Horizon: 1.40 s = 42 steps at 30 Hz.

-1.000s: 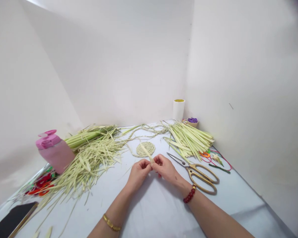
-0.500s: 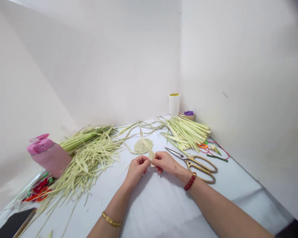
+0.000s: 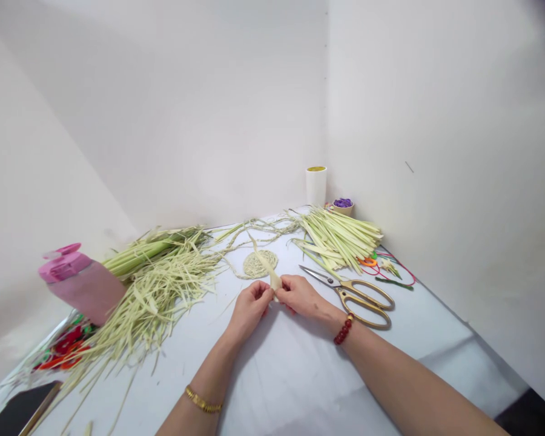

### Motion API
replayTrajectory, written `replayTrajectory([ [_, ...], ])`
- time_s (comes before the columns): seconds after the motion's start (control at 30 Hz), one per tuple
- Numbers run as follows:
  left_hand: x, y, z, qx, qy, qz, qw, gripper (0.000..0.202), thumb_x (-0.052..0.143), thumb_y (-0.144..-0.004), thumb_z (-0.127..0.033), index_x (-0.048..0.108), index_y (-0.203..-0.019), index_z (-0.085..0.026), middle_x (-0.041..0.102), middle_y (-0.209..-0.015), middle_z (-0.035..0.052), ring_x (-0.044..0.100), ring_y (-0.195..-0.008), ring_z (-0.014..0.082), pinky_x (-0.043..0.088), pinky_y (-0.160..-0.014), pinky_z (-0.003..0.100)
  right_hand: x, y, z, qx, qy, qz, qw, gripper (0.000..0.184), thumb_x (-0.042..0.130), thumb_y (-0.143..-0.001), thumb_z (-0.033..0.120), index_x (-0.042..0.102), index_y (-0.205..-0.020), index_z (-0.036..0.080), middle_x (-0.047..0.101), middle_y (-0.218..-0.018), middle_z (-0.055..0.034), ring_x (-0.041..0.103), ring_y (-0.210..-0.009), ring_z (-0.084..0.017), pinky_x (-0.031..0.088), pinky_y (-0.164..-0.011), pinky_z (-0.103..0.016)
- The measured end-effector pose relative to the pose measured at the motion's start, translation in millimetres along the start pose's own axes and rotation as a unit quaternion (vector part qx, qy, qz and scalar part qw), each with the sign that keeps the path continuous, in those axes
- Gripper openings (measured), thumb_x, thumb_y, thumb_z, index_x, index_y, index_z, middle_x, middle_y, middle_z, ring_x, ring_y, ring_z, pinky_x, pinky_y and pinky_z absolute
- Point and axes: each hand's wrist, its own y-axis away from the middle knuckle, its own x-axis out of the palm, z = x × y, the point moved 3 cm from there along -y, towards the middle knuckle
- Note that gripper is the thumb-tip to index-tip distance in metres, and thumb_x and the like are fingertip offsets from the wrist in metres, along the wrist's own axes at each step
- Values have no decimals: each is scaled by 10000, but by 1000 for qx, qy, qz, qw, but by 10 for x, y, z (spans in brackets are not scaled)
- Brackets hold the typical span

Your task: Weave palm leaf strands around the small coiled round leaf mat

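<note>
Between my two hands is a pale strip of dried husk (image 3: pixel 274 280), its narrow tip pointing up and away from me. My left hand (image 3: pixel 253 304) pinches the strip's lower end from the left. From the right, my right hand (image 3: pixel 298 295) pinches the same end, thumb and fingers closed. Just beyond the strip lies a flat round coil of braided fibre (image 3: pixel 257 264), partly covered by it. Gold-handled scissors (image 3: pixel 352 295) rest to the right of my right hand, blades pointing to the far left.
Shredded strips (image 3: pixel 163 303) spread at left beside a pink bottle (image 3: pixel 84 284) and red-orange items (image 3: pixel 68 348). A dark flat object (image 3: pixel 20 409) lies near left. Back right are pale stalks (image 3: pixel 340 236), a white cup (image 3: pixel 317 186) and a bowl of purple pieces (image 3: pixel 343 207). Walls stand behind.
The whole view has shifted slightly, with things sitting a little higher and further left. Both hands keep their pinch on the strip, with hardly any movement.
</note>
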Motion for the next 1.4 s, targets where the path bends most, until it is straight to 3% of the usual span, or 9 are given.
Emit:
replayTrajectory([
  [0.27, 8, 35, -1, 28, -12, 60, 998, 263, 498, -802, -421, 472, -675, -192, 446, -507, -62, 380, -498, 102, 298, -526, 224, -8, 38, 70, -79, 93, -27, 992, 126, 468, -732, 201, 447, -611, 173, 494, -593, 33, 388, -565, -93, 270, -511, -208],
  [0.5, -18, 53, -42, -2, 36, 128, 991, 296, 517, -806, -453, 487, -693, -181, 486, -541, -37, 410, -517, 99, 310, -550, 232, 6, 29, 59, -18, -34, 84, 996, 37, 453, -697, 165, 483, -685, 181, 449, -538, 48, 387, -461, -80, 275, -423, -190],
  [0.73, -23, 72, -63, -51, 153, 170, 972, 262, 616, -757, -408, 516, -709, -171, 489, -573, -29, 413, -497, 76, 285, -507, 217, -47, 26, 110, -44, -117, 162, 979, 42, 463, -704, 162, 504, -699, 166, 498, -574, 25, 414, -487, -76, 337, -431, -171],
  [0.9, 10, 27, -2, -53, 221, 131, 965, 310, 634, -739, -457, 525, -768, -168, 507, -611, -21, 450, -522, 86, 362, -536, 223, -12, -17, 82, -38, -148, 116, 981, 55, 479, -726, 187, 506, -685, 163, 509, -546, 26, 422, -441, -68, 329, -408, -171],
  [1.13, 27, -33, 23, 23, 104, 35, 994, 352, 650, -721, -493, 502, -728, -174, 503, -574, -39, 441, -498, 79, 363, -520, 210, 35, -52, 1, -11, -171, -5, 985, 29, 494, -701, 199, 482, -714, 176, 467, -521, 52, 433, -430, -76, 356, -393, -177],
  [1.27, 25, -23, 17, 27, 78, 14, 996, 373, 653, -702, -518, 520, -703, -169, 517, -603, -37, 438, -480, 72, 367, -504, 212, 15, -72, -28, -23, -135, -32, 990, 127, 516, -647, 164, 531, -773, 170, 511, -590, 38, 459, -500, -86, 370, -418, -175],
  [1.4, 29, -24, 40, 17, 75, 11, 997, 381, 654, -696, -522, 537, -716, -161, 523, -614, -32, 428, -462, 66, 353, -476, 209, 1, -82, -36, -23, -108, -35, 993, 94, 498, -624, 148, 534, -708, 169, 511, -575, 37, 450, -483, -87, 353, -410, -184],
])
